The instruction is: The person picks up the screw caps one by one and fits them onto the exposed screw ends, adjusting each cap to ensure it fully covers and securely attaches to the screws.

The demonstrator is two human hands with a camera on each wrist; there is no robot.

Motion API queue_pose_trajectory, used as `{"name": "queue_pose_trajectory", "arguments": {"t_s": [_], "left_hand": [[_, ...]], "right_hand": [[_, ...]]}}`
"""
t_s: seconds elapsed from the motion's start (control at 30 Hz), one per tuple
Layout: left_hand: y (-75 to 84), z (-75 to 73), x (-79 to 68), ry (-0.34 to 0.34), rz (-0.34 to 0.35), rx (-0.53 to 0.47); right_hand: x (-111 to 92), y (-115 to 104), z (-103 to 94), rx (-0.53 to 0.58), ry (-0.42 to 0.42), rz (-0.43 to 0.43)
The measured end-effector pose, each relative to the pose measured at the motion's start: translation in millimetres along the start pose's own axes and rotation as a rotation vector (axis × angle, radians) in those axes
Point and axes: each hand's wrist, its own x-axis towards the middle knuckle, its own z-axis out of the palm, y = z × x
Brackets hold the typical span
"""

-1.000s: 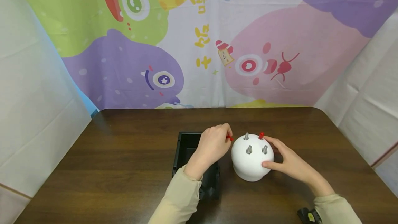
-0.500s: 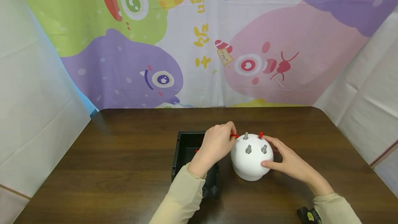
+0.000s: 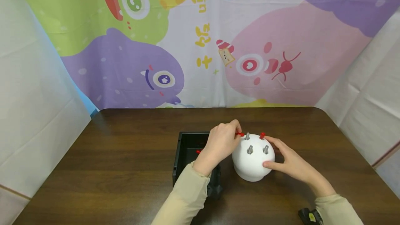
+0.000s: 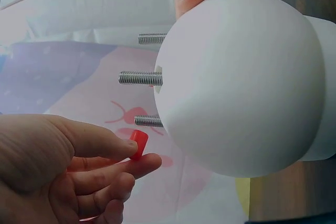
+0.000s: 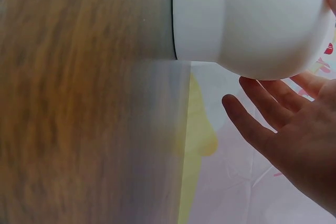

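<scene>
A white rounded body (image 3: 253,166) with several threaded metal studs (image 3: 250,150) on top stands on the table. A red cap (image 3: 262,135) covers its far right stud. My left hand (image 3: 219,145) pinches another small red cap (image 4: 138,144) between thumb and forefinger, beside the far left stud (image 3: 247,136). In the left wrist view that cap is tilted, just under the tip of the lowest stud (image 4: 149,121). My right hand (image 3: 295,162) steadies the white body from the right, thumb on the front and fingers round the far side. Fingertips (image 5: 249,83) meet its curved wall in the right wrist view.
A black tray (image 3: 176,159) stands left of the white body, partly hidden by my left forearm. Something red (image 3: 198,151) lies inside it. A small black device (image 3: 310,216) is beside my right sleeve. A printed curtain (image 3: 212,44) hangs behind the table.
My left hand has moved right and slightly away from me, bringing the red cap up to the far left stud. A red piece in the tray has come into view. My right hand stays put.
</scene>
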Motion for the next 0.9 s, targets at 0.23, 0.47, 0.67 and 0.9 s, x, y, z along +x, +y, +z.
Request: {"name": "queue_pose_trajectory", "arguments": {"t_s": [0.23,0.47,0.67,0.9], "left_hand": [[2.2,1.0,1.4,0.007,-0.006,-0.008],[5.1,0.5,3.5,0.008,-0.006,-0.005],[7.4,0.6,5.4,0.002,-0.009,0.001],[9.7,-0.2,6.6,0.015,0.003,0.007]], "right_hand": [[-0.1,-0.1,-0.3,-0.003,-0.002,0.006],[-0.3,-0.1,-0.5,-0.002,-0.004,0.006],[-0.4,-0.5,-0.7,0.003,-0.007,0.010],[-0.5,0.0,-0.5,-0.005,-0.002,0.006]]}}
